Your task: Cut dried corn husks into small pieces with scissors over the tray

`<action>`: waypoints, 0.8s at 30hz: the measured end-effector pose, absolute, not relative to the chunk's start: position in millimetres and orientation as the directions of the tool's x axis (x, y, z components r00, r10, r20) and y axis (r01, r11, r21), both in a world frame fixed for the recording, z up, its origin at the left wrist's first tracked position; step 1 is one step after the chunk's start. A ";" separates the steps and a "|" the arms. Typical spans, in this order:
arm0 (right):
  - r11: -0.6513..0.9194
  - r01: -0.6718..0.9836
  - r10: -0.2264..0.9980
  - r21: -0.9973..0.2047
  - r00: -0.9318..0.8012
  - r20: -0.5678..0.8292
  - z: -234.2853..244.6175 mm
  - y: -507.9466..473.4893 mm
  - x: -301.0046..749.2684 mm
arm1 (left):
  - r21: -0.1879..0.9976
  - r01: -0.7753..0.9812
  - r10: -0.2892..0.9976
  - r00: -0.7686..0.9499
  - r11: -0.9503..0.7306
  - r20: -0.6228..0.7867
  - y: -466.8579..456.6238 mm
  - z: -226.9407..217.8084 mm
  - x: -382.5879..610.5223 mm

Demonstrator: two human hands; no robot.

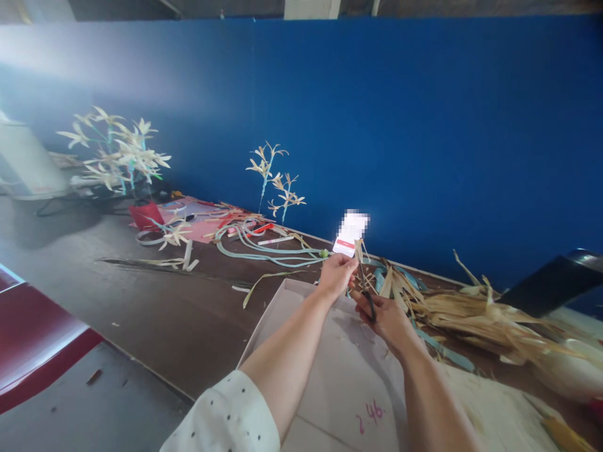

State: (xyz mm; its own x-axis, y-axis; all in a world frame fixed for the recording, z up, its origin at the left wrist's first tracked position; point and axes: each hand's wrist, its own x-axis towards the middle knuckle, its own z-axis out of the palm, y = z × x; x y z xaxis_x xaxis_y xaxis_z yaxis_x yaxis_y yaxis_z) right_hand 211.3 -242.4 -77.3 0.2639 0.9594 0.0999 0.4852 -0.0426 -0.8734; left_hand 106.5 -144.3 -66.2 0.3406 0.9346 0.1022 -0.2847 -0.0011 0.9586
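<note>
My right hand (387, 319) is closed around the dark handles of a pair of scissors (370, 306), whose blades point up and away from me. Just left of them, my left hand (336, 274) is closed in a pinch at the lower end of a small dry husk strip (358, 249). The strip stands beside the blades; whether they touch it I cannot tell. Behind my left hand, a phone with a lit screen (344, 245) leans near the blue wall. Both hands are above a pale board (330, 351) with pink handwritten figures.
Dry corn husks (471, 320) lie heaped at right, beside a dark cylinder (551, 285). Light blue cords (249, 254) and pens lie left of the phone. Husk flowers (127, 154) stand in a red pot (147, 216); smaller flower stems (266, 172) rise by the wall.
</note>
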 end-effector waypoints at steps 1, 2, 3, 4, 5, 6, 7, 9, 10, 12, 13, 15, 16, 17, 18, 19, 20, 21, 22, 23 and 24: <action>-0.058 0.471 0.965 -0.880 0.251 0.070 -78.0 -242.0 212.1 | 0.960 -0.282 0.933 0.345 -0.004 0.105 -144.9 -65.2 105.7; -0.067 0.456 0.970 -0.887 0.237 0.049 -79.1 -241.6 212.7 | 0.960 -0.278 0.931 0.350 -0.008 0.109 -145.3 -64.1 104.7; -0.074 0.447 0.973 -0.891 0.228 0.034 -80.5 -241.1 213.3 | 0.961 -0.275 0.929 0.353 -0.013 0.113 -145.5 -63.0 103.7; -0.077 0.444 0.974 -0.893 0.226 0.028 -82.1 -240.6 213.8 | 0.962 -0.274 0.928 0.353 -0.018 0.118 -145.4 -62.1 102.7; -0.081 0.445 0.973 -0.892 0.229 0.026 -83.7 -240.2 214.3 | 0.961 -0.276 0.929 0.349 -0.022 0.121 -145.0 -61.3 101.9; -0.088 0.444 0.972 -0.891 0.232 0.020 -85.1 -239.8 214.8 | 0.959 -0.282 0.932 0.341 -0.024 0.123 -144.4 -60.9 101.2; -0.098 0.445 0.971 -0.890 0.237 0.011 -86.2 -239.6 215.2 | 0.957 -0.289 0.936 0.330 -0.025 0.124 -143.6 -60.6 100.7; -0.127 0.445 0.968 -0.887 0.250 -0.013 -86.9 -239.4 215.6 | 0.952 -0.307 0.946 0.302 -0.023 0.120 -142.0 -60.6 100.4; -0.139 0.446 0.968 -0.884 0.251 -0.026 -86.5 -239.6 215.6 | 0.949 -0.315 0.950 0.288 -0.021 0.117 -141.2 -60.8 100.5; -0.150 0.465 0.970 -0.873 0.240 -0.039 -84.6 -240.0 214.8 | 0.945 -0.326 0.956 0.272 -0.018 0.112 -140.0 -61.1 100.9; -0.154 0.478 0.971 -0.865 0.234 -0.043 -83.8 -240.2 214.4 | 0.945 -0.327 0.957 0.271 -0.014 0.108 -139.6 -61.2 101.1; -0.161 0.492 0.971 -0.856 0.236 -0.048 -83.8 -240.3 213.9 | 0.947 -0.322 0.955 0.280 -0.005 0.100 -139.1 -61.3 101.4; -0.166 0.490 0.969 -0.856 0.243 -0.049 -84.9 -240.1 214.1 | 0.948 -0.319 0.954 0.285 0.000 0.096 -139.0 -61.3 101.5; -0.170 0.484 0.967 -0.859 0.250 -0.050 -86.7 -239.8 214.6 | 0.949 -0.316 0.952 0.290 0.002 0.094 -139.0 -61.3 101.4; -0.170 0.475 0.966 -0.864 0.255 -0.050 -88.9 -239.5 215.5 | 0.950 -0.313 0.951 0.295 0.000 0.097 -139.2 -61.2 101.3; -0.167 0.467 0.966 -0.869 0.254 -0.049 -91.3 -239.2 216.4 | 0.951 -0.310 0.948 0.301 -0.006 0.104 -139.5 -61.0 101.1; -0.163 0.463 0.966 -0.871 0.253 -0.046 -93.4 -239.0 217.4 | 0.953 -0.303 0.946 0.305 -0.016 0.113 -140.0 -60.7 100.8; -0.163 0.462 0.966 -0.872 0.255 -0.045 -94.8 -238.8 218.1 | 0.956 -0.293 0.943 0.310 -0.025 0.120 -140.5 -60.3 100.5; -0.164 0.461 0.965 -0.872 0.258 -0.044 -95.4 -238.8 218.5 | 0.959 -0.282 0.942 0.313 -0.033 0.124 -141.1 -59.8 100.2; -0.164 0.461 0.964 -0.872 0.263 -0.043 -94.9 -238.9 218.5 | 0.962 -0.272 0.941 0.314 -0.037 0.125 -141.6 -59.2 99.9; -0.168 0.460 0.962 -0.872 0.268 -0.044 -93.4 -239.2 218.0 | 0.964 -0.264 0.941 0.314 -0.039 0.123 -142.1 -58.6 99.7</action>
State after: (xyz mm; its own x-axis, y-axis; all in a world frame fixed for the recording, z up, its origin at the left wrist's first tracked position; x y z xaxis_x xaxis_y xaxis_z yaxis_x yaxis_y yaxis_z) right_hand 218.0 -239.2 -93.4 0.2684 0.9623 -0.0439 0.4596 -0.1680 -0.8721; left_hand 99.7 -142.1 -58.6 0.3137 0.9415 0.1235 -0.2638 -0.0385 0.9638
